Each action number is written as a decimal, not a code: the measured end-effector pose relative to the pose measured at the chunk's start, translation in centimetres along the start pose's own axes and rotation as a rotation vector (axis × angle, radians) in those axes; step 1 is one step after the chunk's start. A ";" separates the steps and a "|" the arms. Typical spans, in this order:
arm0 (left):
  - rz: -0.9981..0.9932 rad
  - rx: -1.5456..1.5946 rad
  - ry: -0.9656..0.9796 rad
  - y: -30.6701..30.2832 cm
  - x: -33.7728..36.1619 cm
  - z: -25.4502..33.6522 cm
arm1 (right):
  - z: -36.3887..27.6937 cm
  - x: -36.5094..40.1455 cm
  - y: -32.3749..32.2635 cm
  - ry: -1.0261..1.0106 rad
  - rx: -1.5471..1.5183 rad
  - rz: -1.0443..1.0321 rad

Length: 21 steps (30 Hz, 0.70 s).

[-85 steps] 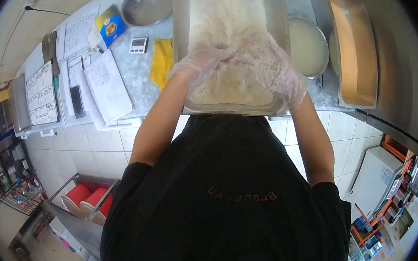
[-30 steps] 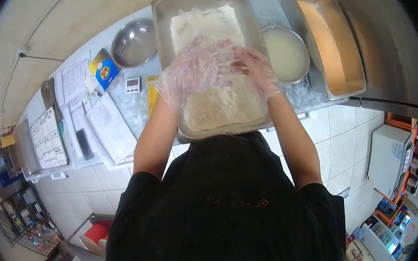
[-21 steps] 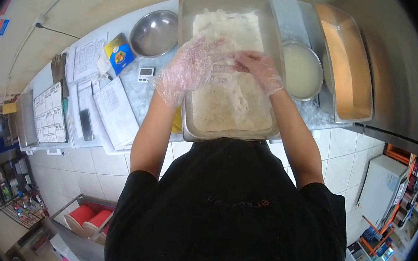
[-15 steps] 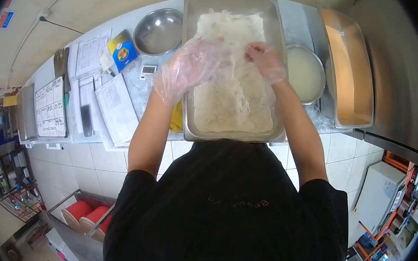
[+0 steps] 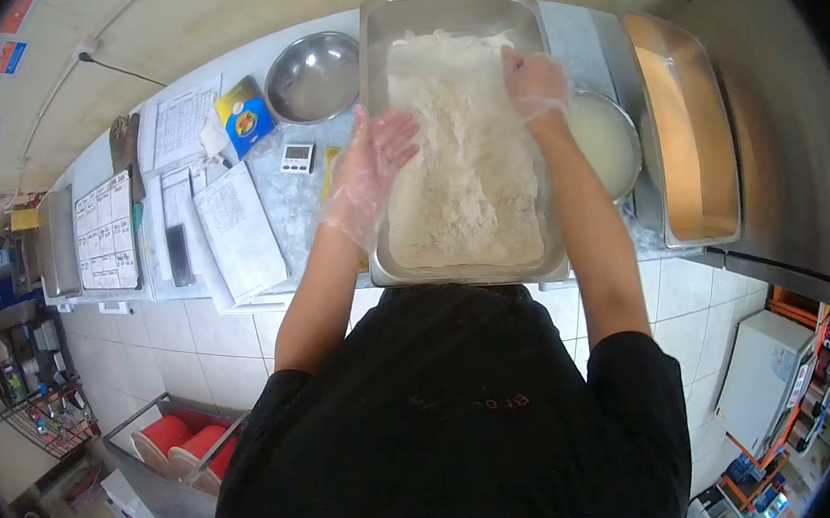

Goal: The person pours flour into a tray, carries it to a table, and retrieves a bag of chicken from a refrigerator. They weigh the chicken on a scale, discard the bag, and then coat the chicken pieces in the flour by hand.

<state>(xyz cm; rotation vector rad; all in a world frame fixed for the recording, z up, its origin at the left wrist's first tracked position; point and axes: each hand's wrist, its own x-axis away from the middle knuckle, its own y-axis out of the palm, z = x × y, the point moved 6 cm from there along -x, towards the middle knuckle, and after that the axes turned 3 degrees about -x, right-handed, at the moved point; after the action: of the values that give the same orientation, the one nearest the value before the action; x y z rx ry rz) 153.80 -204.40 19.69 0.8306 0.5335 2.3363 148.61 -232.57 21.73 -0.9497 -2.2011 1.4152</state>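
Note:
A deep steel tray (image 5: 377,31) holds a pale, floury slab (image 5: 468,179) that covers most of its bottom. My left hand (image 5: 370,155), in a clear plastic glove, is held over the tray's left edge with its fingers apart and nothing in it. My right hand (image 5: 534,83), gloved too, is at the tray's upper right, by the slab's far corner. Its fingers are curled together, and whatever they may hold is too small to make out.
A steel bowl (image 5: 313,77), a timer (image 5: 297,158), a blue and yellow packet (image 5: 246,118), papers (image 5: 238,227) and a phone (image 5: 179,254) lie left. To the right are a bowl of whitish liquid (image 5: 601,142) and a long steel pan (image 5: 692,136).
My left hand has moved left off the slab, and its fingers have spread. My right hand has shifted up and slightly right, toward the tray's far corner.

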 end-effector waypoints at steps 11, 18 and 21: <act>-0.465 -0.293 0.238 4.6 -1.5 -6.4 | -10.6 21.8 5.8 -0.124 -0.873 0.144; -0.598 -1.005 0.535 8.1 10.5 -8.6 | -16.8 19.7 12.5 0.298 -0.152 0.615; -0.827 -0.901 0.652 -4.6 -0.2 8.8 | -14.3 20.6 9.8 0.160 -0.286 0.975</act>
<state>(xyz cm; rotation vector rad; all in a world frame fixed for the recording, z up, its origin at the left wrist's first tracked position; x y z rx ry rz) 161.65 -199.69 23.47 -0.5125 -0.0040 1.6925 146.06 -206.08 17.97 -2.3534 -1.8869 1.2662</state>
